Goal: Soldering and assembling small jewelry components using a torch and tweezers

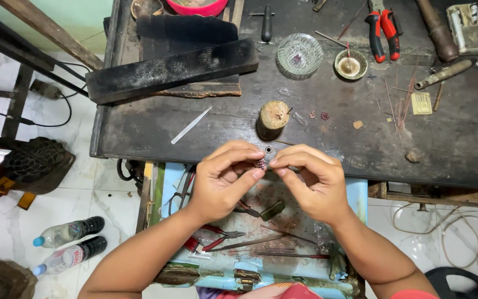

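Pinching a tiny reddish beaded piece (260, 163) between them, the left hand (225, 180) and right hand (308, 182) meet at the front edge of the dark, scuffed worktop (222, 127). The piece looks like a small cluster of grains, too small to read further. Beyond stand a wooden stump (274, 118), a glass bowl (300, 54) and red pliers (383, 34); white tiled floor (92, 191) lies left.

Dark, scuffed-up surface (206, 130) here; a charred wood block (172, 69) sits on it with a thin metal strip (191, 125), a short wooden stump (273, 118), a glass bowl (300, 53), red-handled pliers (383, 33) and loose copper wires (402, 102); pretty cluttered honestly
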